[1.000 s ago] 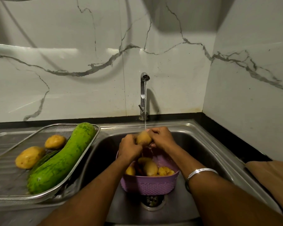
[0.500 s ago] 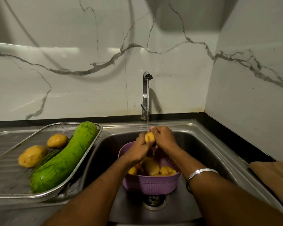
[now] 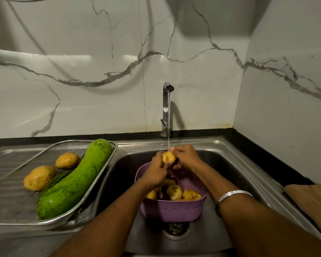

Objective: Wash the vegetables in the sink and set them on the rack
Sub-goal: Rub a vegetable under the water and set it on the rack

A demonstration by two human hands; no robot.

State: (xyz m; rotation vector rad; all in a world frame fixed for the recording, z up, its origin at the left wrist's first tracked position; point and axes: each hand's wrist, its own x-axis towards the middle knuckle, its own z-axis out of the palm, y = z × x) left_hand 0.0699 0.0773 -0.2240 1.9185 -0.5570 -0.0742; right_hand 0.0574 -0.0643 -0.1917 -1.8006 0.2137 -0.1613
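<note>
Not much changed: my left hand (image 3: pixel 157 172) and right hand (image 3: pixel 186 157) still pinch the small yellow potato (image 3: pixel 168 157) under the tap's stream, steel sink (image 3: pixel 228 154), marble wall behind.

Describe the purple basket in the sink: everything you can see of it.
The purple basket looks like woven-pattern plastic with perforated walls and a smooth rim. It stands upright on the floor of the steel sink, just behind the drain. Several yellow potatoes lie inside. Both hands work above its far rim, under the running tap; whether they touch it is unclear.
</note>
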